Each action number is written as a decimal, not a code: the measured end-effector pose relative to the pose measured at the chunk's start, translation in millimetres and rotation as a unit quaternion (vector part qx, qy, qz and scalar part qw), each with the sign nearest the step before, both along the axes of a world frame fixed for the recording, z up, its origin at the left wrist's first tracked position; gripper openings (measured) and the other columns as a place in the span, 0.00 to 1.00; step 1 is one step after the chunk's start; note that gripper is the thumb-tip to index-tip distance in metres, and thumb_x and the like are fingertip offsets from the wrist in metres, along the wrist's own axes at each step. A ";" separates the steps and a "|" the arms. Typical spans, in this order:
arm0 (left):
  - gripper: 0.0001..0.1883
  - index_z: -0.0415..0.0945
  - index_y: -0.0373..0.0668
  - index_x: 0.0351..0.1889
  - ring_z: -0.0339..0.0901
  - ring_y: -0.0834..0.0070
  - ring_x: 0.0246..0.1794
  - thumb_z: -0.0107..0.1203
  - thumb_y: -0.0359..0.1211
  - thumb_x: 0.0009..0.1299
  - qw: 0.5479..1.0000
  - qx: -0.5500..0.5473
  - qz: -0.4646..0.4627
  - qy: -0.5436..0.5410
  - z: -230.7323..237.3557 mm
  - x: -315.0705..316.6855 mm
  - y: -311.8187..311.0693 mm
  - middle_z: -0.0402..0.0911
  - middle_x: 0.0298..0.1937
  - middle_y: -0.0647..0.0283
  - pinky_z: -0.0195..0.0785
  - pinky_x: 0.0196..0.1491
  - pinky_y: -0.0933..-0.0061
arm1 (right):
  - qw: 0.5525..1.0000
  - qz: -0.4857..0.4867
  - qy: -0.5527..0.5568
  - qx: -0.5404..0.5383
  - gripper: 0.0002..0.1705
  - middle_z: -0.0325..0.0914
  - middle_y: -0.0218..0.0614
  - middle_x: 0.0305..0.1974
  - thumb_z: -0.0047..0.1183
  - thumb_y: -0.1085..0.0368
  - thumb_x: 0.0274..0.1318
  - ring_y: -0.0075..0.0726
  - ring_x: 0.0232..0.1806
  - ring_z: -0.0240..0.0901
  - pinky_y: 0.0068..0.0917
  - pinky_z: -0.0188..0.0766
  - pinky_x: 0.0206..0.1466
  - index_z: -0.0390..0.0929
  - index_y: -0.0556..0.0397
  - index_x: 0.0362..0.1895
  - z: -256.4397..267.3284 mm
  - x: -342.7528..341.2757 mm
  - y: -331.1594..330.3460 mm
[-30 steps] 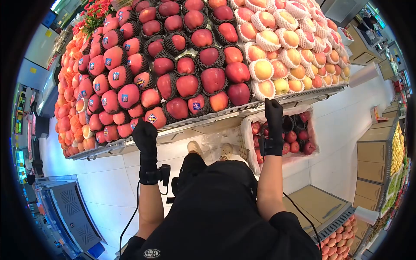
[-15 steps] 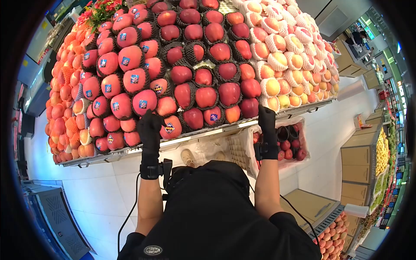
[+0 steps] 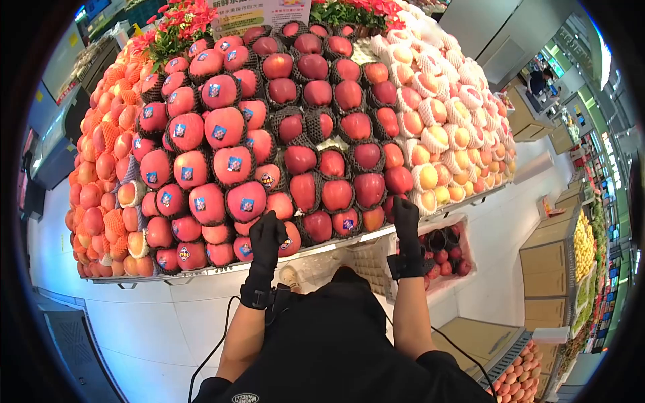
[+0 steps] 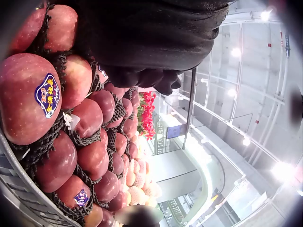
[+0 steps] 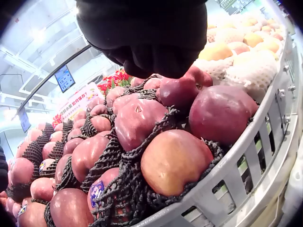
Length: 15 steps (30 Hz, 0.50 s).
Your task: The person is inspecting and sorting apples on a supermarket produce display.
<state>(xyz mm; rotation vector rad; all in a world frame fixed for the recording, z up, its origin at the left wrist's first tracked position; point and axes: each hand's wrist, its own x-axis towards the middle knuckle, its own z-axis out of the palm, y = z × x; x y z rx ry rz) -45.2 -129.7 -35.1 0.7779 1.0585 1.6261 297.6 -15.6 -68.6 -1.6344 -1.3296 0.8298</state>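
Note:
Both hands wear black gloves with dark straps at the wrists. In the head view the left hand [image 3: 267,235] is held as a fist over the display's front edge, beside a stickered red apple [image 3: 290,240]. The right hand [image 3: 406,218], also curled into a fist, is farther right, by dark red apples [image 3: 337,195] and pale fruit in white foam nets [image 3: 424,176]. Each wrist view has the glove at the top, its curled fingers above rows of apples. Nothing shows in either hand. Many apples sit in black foam nets, some bearing blue stickers.
A grey slatted rail [image 5: 246,175] edges the display. Below it, a lined crate [image 3: 463,285] of red apples stands on the floor, right of the person's shoes. Red flowers [image 3: 191,27] and a printed sign [image 3: 262,15] are at the back. Another fruit stand [image 3: 521,373] is at lower right.
The head view has shifted, bringing the sign into sight and the display lower. The left hand has moved rightward along the front edge, nearer the right hand. Both hands remain curled.

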 end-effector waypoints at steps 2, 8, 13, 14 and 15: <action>0.20 0.66 0.44 0.20 0.59 0.84 0.15 0.42 0.39 0.77 0.989 0.018 0.052 0.137 -4.9 0.4 6.3 0.64 0.15 0.70 0.51 0.20 0.79 | 1.000 0.005 0.010 -0.001 0.23 0.62 0.33 0.13 0.51 0.55 0.59 0.21 0.19 0.59 0.33 0.58 0.25 0.72 0.62 0.19 -5.4 5.7 11.6; 0.22 0.64 0.45 0.17 0.60 0.82 0.13 0.41 0.39 0.77 0.993 -0.006 0.103 -0.051 16.8 7.7 19.6 0.62 0.14 0.70 0.54 0.20 0.77 | 0.997 0.058 0.036 0.025 0.23 0.61 0.25 0.13 0.53 0.55 0.59 0.20 0.19 0.57 0.31 0.57 0.23 0.71 0.59 0.16 33.7 -2.9 53.1; 0.19 0.64 0.44 0.21 0.59 0.82 0.14 0.41 0.38 0.77 0.994 0.032 0.100 -0.039 9.6 4.2 31.7 0.64 0.15 0.69 0.51 0.19 0.77 | 0.993 0.076 0.085 0.017 0.23 0.61 0.25 0.11 0.52 0.56 0.60 0.19 0.14 0.55 0.27 0.52 0.19 0.69 0.53 0.14 64.9 -21.4 79.6; 0.19 0.64 0.44 0.21 0.58 0.83 0.14 0.42 0.37 0.77 0.992 0.039 0.108 -0.044 4.7 3.8 35.1 0.63 0.15 0.69 0.51 0.19 0.78 | 0.992 0.077 0.102 0.015 0.23 0.61 0.25 0.11 0.52 0.56 0.61 0.18 0.12 0.54 0.26 0.51 0.18 0.68 0.51 0.14 71.8 -23.8 86.6; 0.19 0.64 0.44 0.21 0.58 0.83 0.14 0.42 0.37 0.77 0.991 0.045 0.113 -0.049 6.8 5.2 39.1 0.63 0.15 0.70 0.50 0.19 0.78 | 0.994 0.085 0.073 0.019 0.22 0.63 0.26 0.12 0.50 0.57 0.61 0.20 0.15 0.56 0.27 0.53 0.20 0.69 0.54 0.16 74.2 -24.8 93.6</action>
